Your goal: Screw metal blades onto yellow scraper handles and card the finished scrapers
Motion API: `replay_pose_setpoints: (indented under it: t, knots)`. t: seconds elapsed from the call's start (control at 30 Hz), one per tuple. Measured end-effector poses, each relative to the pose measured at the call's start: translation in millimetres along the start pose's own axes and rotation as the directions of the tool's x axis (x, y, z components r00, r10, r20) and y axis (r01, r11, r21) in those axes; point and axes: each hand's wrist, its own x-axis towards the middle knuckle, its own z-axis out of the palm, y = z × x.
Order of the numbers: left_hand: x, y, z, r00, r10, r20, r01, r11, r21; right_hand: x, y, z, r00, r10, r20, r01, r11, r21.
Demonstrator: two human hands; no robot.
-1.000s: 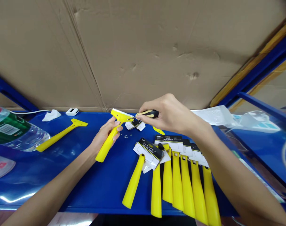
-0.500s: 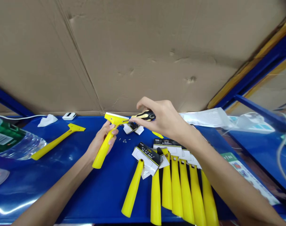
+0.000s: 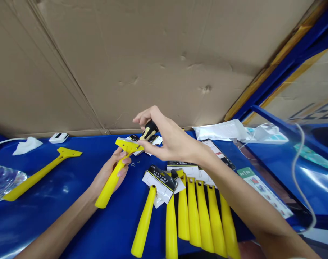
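Wrapped around the neck of a yellow scraper (image 3: 109,189), my left hand (image 3: 106,172) is closed and holds it tilted, head up, above the blue table. My right hand (image 3: 172,138) grips a screwdriver (image 3: 149,130) with a black and cream handle, its fingers curled over the top. The screwdriver's tip is near the right end of the scraper head; my thumb partly hides that spot. Just right of the scraper, small screws and nuts (image 3: 133,164) lie loose on the table. Another yellow scraper (image 3: 37,176) lies at the left.
Several yellow scrapers (image 3: 195,212) with printed cards (image 3: 160,183) lie in a row at the front right. Behind are a phone (image 3: 219,153), a plastic bag (image 3: 220,130), a white tissue (image 3: 27,145) and a small white device (image 3: 58,137). Cardboard (image 3: 142,64) walls the back; a clear bottle (image 3: 7,180) lies left.
The view has turned a little to the right. The screwdriver has swung more upright, and my right hand has rolled over toward the scraper head. My left hand keeps its hold on the scraper.
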Motion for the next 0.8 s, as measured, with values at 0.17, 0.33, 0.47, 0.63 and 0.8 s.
replay_pose_setpoints:
  t: [0.17,0.33,0.47,0.63,0.8]
  knots:
    - [1,7,-1,1.000,0.028,-0.009,-0.029,0.990,-0.140,-3,3,5,0.993,-0.121,-0.006,0.121,0.992,0.040]
    - [1,13,-4,0.999,0.047,-0.014,-0.049,0.984,-0.174,-2,2,14,0.986,-0.165,-0.018,0.165,0.986,-0.006]
    - [1,16,-3,0.998,0.051,-0.035,-0.057,0.982,-0.178,-3,1,15,0.986,-0.167,-0.011,0.167,0.986,0.020]
    - [0,16,-1,0.998,0.065,-0.027,-0.068,0.982,-0.175,-2,-1,13,0.993,-0.078,-0.093,0.071,0.995,-0.073]
    - [0,13,1,0.998,0.047,-0.040,-0.053,0.983,-0.176,1,-1,5,0.991,-0.086,-0.099,0.087,0.996,0.007]
